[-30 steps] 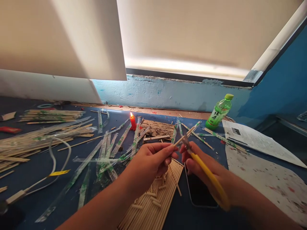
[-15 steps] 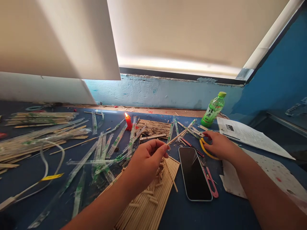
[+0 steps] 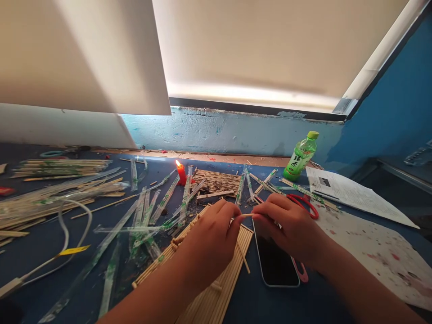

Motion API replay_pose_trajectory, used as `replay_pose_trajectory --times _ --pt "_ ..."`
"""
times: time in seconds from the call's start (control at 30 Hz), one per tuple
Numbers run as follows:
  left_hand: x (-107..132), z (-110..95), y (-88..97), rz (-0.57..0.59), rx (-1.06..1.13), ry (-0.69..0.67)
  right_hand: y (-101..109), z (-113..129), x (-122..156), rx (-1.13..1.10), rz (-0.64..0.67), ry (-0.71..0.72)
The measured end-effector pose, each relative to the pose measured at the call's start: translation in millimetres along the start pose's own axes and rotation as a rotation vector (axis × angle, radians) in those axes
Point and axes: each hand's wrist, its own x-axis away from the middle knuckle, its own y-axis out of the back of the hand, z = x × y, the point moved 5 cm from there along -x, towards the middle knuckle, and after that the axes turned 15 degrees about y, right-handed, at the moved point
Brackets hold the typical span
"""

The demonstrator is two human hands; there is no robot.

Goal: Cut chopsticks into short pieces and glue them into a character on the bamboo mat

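My left hand (image 3: 216, 238) is closed in a pinch on one end of a thin wooden stick (image 3: 246, 215). My right hand (image 3: 286, 227) pinches its other end, so only a short length shows between the fingers. Below my left hand lies a flat panel of wooden sticks set side by side (image 3: 216, 306), partly covered by my hand and forearm. One loose stick (image 3: 243, 256) rests slantwise on the panel. A red curved handle (image 3: 308, 204) shows just behind my right hand; whether it touches the hand I cannot tell.
A lit red candle (image 3: 181, 174) stands behind a darker stick panel (image 3: 218, 181). A phone (image 3: 278, 267) lies under my right hand. Plastic wrappers (image 3: 138, 220), stick bundles (image 3: 60, 167) and a white cable (image 3: 89, 220) spread leftward. A green bottle (image 3: 301, 155) and papers (image 3: 361, 193) are at right.
My right hand has moved left from the yellow-handled tool and now grips the stick beside my left hand. The yellow handle no longer shows; a red one does.
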Motion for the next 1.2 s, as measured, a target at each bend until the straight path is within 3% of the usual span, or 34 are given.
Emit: replay_pose_trajectory --times 0.17,0.37,0.57,0.67,0.77,0.87,1.0,1.2 --pt "-1 1 -2.8 0.006 -0.196 -0.074 1 -2 0 -0.04 0.012 0.017" --pt "4 -5 0.2 -0.124 -0.284 -0.22 -1 3 2 -0.023 0.042 0.014" --pt "4 -4 2.3 -0.13 -0.097 -0.041 -1 10 1 0.068 -0.105 -0.076" --pt "0 4 2.0 0.02 0.19 0.178 1 7 0 -0.117 -0.103 -0.107" --pt "-2 14 -6.3 0.301 0.607 0.414 2 4 -1 -0.278 -0.036 -0.114" --pt "-3 16 -14.4 0.532 0.871 0.476 1 2 1 -0.37 0.02 -0.141" --pt "0 15 -21.1 0.683 0.953 0.506 -5 1 4 -0.511 0.064 -0.218" --pt "5 9 -22.3 0.762 0.944 0.515 -9 4 2 -0.598 0.056 -0.228"
